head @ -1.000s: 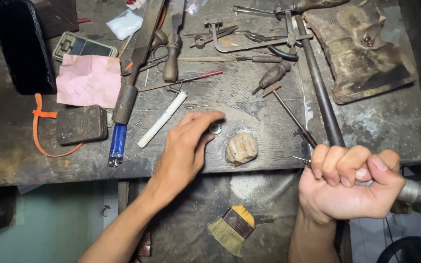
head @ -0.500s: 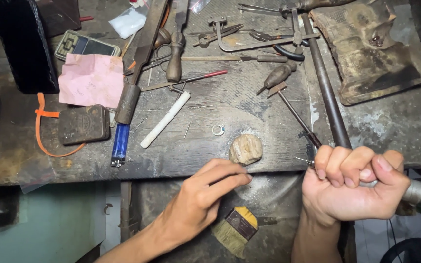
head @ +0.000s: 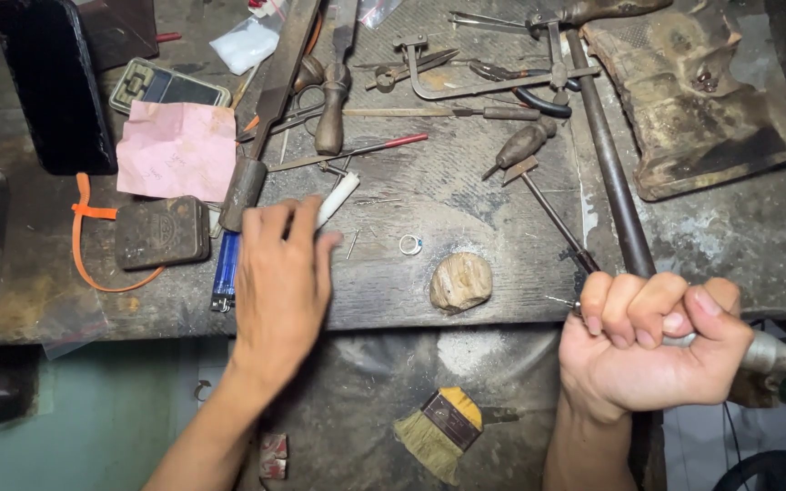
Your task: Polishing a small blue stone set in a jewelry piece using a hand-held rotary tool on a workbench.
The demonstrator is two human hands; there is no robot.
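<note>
Workbench (head: 520,273), dark and cluttered. Left hand (head: 279,273): fingers loosely together, flat, over white stick (head: 337,197), touching it. Right hand (head: 652,345): fist clenched round metal rotary handpiece (head: 770,356). Small ring (head: 410,244) lies bare beside tan lump (head: 460,281). Step judged: reaching among tools.

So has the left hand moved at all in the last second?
Yes. The left hand was by the small ring, beside the rounded stone; it pulled back towards the person, then reached leftwards onto the white stick near the blue lighter.
</note>
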